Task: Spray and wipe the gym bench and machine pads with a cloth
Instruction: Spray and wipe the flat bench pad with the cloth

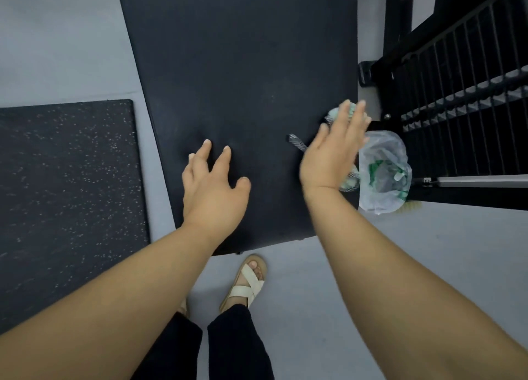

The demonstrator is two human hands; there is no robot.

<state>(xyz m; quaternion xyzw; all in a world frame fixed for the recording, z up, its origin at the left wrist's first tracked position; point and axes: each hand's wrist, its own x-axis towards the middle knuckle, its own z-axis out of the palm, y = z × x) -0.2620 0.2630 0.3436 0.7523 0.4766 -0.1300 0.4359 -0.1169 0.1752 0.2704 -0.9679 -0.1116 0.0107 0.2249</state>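
Two grips are seen over a black padded table (243,65), viewed from straight above. The left grip (214,185) is laid on the padding near the table's near end, its fingers spread apart and slightly arched, with the fingertips touching the surface and nothing held in it. The right grip (331,156) is placed at the table's right edge, fingers straight and close together, palm down on a pale green and white cloth (333,116). The cloth is not clamped; it is covered by the flat palm and appears to be pressed against the padding, though motion blur around the fingers leaves the contact uncertain. Parts of the cloth are shown beyond the fingertips, beside the thumb as a grey striped corner, and below the wrist.

A thin plastic bag (383,171) with green and white contents is set on the grey floor (57,36) just beside the table's right edge, near the right grip. A black metal frame (471,79) with thin bars is seen further right. A speckled black mat (65,179) is laid on the floor to the left, apart from the table. A cream sandal (248,282) and black trousers (240,345) are visible at the table's near end.
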